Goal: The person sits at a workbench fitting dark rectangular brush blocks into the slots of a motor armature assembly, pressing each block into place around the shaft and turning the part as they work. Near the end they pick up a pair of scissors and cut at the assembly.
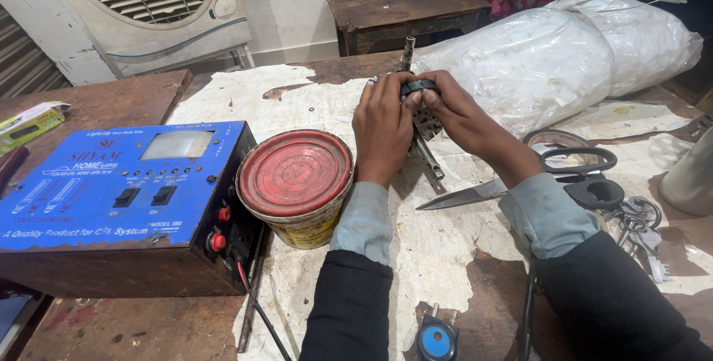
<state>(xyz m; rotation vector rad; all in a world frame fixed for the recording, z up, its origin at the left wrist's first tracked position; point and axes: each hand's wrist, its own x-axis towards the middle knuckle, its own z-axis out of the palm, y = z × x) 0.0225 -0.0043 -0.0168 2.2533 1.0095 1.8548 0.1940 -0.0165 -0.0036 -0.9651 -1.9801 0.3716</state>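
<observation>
My left hand [382, 127] and my right hand [454, 112] both grip a small motor armature [422, 116], a dark metal core on a steel shaft. One shaft end [408, 50] sticks up past my fingers, and the other end [432, 160] points down toward me. The fingers of both hands wrap the core's upper part, so its windings are mostly hidden. It is held just above a worn wooden bench [134, 101] covered with torn white paper.
A round tin with a red lid [295, 175] stands left of my left wrist. A blue power-supply box [122, 197] sits further left. Large black-handled scissors [535, 179] and a bunch of keys [642, 231] lie to the right, with a white plastic-wrapped bundle [564, 53] behind them.
</observation>
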